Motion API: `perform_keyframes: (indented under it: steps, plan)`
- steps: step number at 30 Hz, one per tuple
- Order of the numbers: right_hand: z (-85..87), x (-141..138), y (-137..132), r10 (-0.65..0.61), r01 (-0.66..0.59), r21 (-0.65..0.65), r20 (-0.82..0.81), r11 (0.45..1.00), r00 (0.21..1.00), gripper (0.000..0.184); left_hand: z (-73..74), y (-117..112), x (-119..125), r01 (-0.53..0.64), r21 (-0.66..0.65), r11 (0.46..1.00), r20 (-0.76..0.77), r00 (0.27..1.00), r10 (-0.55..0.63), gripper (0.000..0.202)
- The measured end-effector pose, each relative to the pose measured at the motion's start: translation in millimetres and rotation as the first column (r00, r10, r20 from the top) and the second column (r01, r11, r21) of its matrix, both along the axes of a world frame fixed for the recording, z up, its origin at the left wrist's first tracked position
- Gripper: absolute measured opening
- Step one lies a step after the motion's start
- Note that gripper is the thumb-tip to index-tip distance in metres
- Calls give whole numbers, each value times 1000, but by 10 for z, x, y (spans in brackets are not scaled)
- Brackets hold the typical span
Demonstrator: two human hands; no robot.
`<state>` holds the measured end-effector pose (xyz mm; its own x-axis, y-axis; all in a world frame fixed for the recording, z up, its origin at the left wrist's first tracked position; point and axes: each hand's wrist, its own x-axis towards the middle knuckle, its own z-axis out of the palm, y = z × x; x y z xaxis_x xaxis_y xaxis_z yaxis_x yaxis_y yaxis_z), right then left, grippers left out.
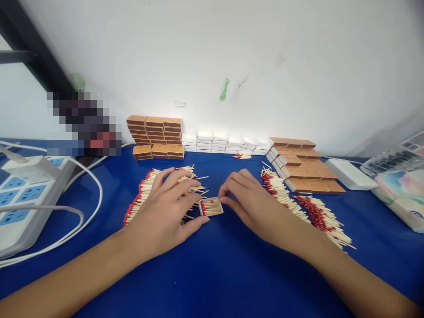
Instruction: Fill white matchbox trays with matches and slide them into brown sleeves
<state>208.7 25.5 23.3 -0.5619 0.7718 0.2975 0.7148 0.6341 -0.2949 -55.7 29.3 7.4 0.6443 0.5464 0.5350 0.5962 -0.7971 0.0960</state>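
Note:
A small white matchbox tray lies on the blue table, filled with red-headed matches whose heads mostly point left. My left hand spreads over a pile of loose matches; its thumb and index finger close on the tray's left end from the near and far sides. At the tray's far right corner, my right hand has thumb and fingertips pinched together. A match sitting further right than the others appears to run into that pinch, though the fingertips partly hide it.
Brown matchboxes and white trays are stacked along the wall. More brown boxes stand at right, beside match piles. A power strip with white cables is left; a white adapter and tissue pack are right.

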Motion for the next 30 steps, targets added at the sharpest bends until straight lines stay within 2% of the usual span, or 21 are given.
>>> perform_keyframes:
  steps: [4, 8, 11, 14, 16, 19, 23, 28, 30]
  plan:
    - [-39, -178, -123, 13, -12, -8, 62, 1000, 998, 15, 4, -2, -1, 1, 13, 1000, -8, 1000, -1, 23]
    - [-20, -95, -44, 28, -28, 10, 3, 1000, 1000, 14, 9, -3, 2, 8, 17, 1000, 0, 1000, -8, 22]
    - [-24, 183, 195, -36, 41, 95, -53, 995, 998, 14, 10, -6, 7, 18, 22, 1000, 8, 1000, -18, 22]
    - [-132, 606, 571, -202, 201, 227, -18, 953, 979, 19, 5, -11, 12, 32, 17, 999, 17, 999, -32, 24]
    - [-245, 872, 808, -295, 271, 239, 71, 933, 953, 31, -1, -15, 14, 41, -3, 999, 19, 999, -41, 24]
    - [-396, 1101, 1019, -332, 303, 196, 134, 933, 934, 42, -7, -19, 13, 44, -19, 999, 22, 999, -43, 24]
    - [-449, 1104, 1040, -332, 301, 215, 128, 929, 935, 43, -11, -18, 10, 46, -6, 999, 20, 999, -46, 23]
    - [-371, 1039, 1000, -322, 290, 229, 118, 929, 939, 32, -12, -16, 8, 47, -14, 999, 23, 999, -46, 24]
    - [-354, 1039, 1009, -317, 286, 216, 125, 934, 940, 33, -11, -14, 9, 46, -15, 999, 22, 999, -46, 24]
